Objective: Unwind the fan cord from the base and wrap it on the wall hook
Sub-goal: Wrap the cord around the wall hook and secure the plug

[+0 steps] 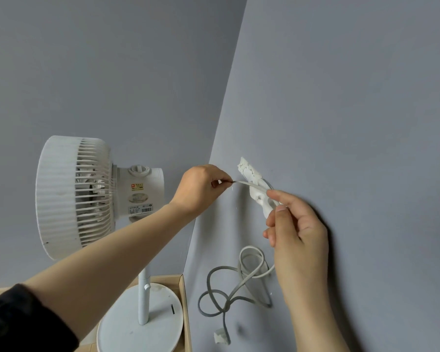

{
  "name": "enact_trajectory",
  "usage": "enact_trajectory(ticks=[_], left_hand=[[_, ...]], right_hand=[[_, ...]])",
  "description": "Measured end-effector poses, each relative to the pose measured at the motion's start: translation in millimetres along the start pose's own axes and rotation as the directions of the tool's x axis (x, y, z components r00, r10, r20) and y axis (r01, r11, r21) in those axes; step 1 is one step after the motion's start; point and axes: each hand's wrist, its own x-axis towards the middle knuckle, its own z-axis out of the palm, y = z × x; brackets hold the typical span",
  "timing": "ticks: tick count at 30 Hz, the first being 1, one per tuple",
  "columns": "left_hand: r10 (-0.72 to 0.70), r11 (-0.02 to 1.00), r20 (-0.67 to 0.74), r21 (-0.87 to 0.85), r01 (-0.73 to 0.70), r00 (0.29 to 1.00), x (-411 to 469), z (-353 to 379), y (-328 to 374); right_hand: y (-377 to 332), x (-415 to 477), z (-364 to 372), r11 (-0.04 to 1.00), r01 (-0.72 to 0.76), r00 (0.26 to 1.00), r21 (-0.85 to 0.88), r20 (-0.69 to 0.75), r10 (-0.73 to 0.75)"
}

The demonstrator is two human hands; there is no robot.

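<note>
A white pedestal fan (76, 196) stands on its round base (140, 321) in the wall corner. Its pale grey cord (241, 280) hangs in loose loops against the right wall, and a white plug (220, 337) dangles at the bottom. A white wall hook (252, 177), stuck on with lumpy white putty, sits on the right wall. My left hand (201, 189) pinches a short stretch of cord just left of the hook. My right hand (295, 224) pinches the same stretch just below and right of the hook. The cord runs across the hook between both hands.
Grey walls meet in a corner right of the fan. The fan base rests on a light wooden surface (168, 279) that butts against the right wall. A black sleeve covers my left upper arm at the bottom left.
</note>
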Motion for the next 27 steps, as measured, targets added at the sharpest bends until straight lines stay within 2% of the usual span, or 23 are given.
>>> enact_trajectory(ticks=[6,16,21,27], left_hand=[[-0.038,0.999,-0.003,-0.019,0.038,0.999,10,8,-1],[0.012,0.999,0.101,-0.038,-0.008,0.995,-1,26,3],[-0.011,0.995,0.110,-0.094,0.022,0.994,-10,26,1],[-0.073,0.979,0.045,-0.185,0.080,0.996,-30,19,8]], right_hand=[[-4,4,1,0.999,-0.031,0.999,-0.010,0.011,0.032],[-3,1,-3,0.992,-0.071,0.996,-0.104,-0.052,0.066],[-5,-6,-11,0.973,-0.051,0.999,-0.225,-0.007,0.050],[-11,-25,-23,0.901,-0.064,0.989,-0.430,0.094,0.115]])
